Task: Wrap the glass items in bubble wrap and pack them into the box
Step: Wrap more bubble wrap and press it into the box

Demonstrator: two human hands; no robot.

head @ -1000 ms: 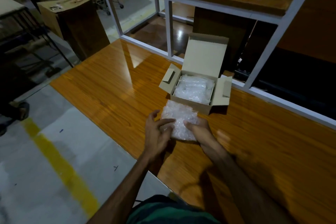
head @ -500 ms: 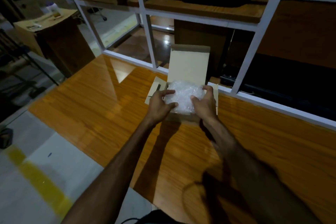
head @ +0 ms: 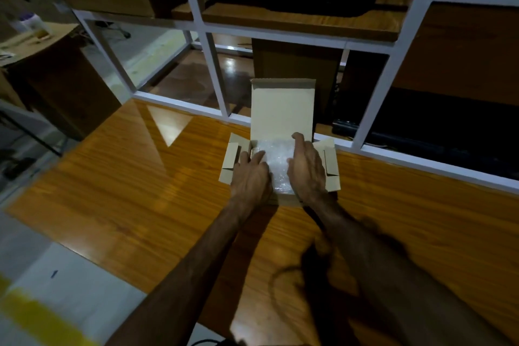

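An open cardboard box (head: 281,109) stands on the wooden table, lid upright at the back and side flaps spread. A bubble-wrapped bundle (head: 276,159) lies inside it. My left hand (head: 250,174) lies flat on the bundle's left part with straight fingers pointing into the box. On the bundle's right part my right hand (head: 306,167) presses down, fingers stretched towards the lid. Both hands hide most of the bundle and the box's front wall. The glass inside the wrap cannot be seen.
The orange wooden table (head: 140,191) runs left and right of the box. A white metal frame (head: 213,73) rises right behind the box. Its shelves hold brown cartons (head: 295,70). To the far left a cabinet (head: 42,64) stands on the floor.
The hands carried the bundle from the table in front of the box up and into the box. Their grip has given way to flat palms on top of it.
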